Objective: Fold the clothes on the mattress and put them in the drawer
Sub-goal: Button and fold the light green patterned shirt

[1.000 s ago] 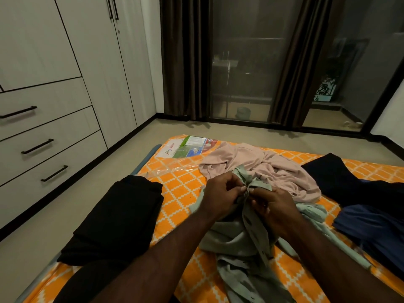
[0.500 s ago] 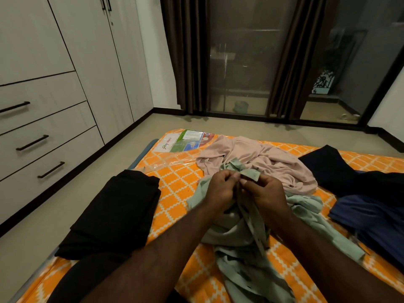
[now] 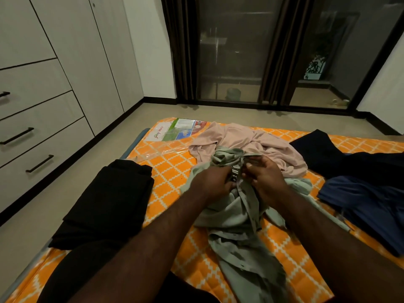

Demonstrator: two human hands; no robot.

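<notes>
Both hands work at the collar of a pale green shirt [image 3: 238, 217] lying crumpled on the orange mattress [image 3: 172, 171]: the left hand [image 3: 213, 182] and right hand [image 3: 265, 179] each pinch its fabric with curled fingers. The drawers [image 3: 41, 147] stand closed to the left.
</notes>
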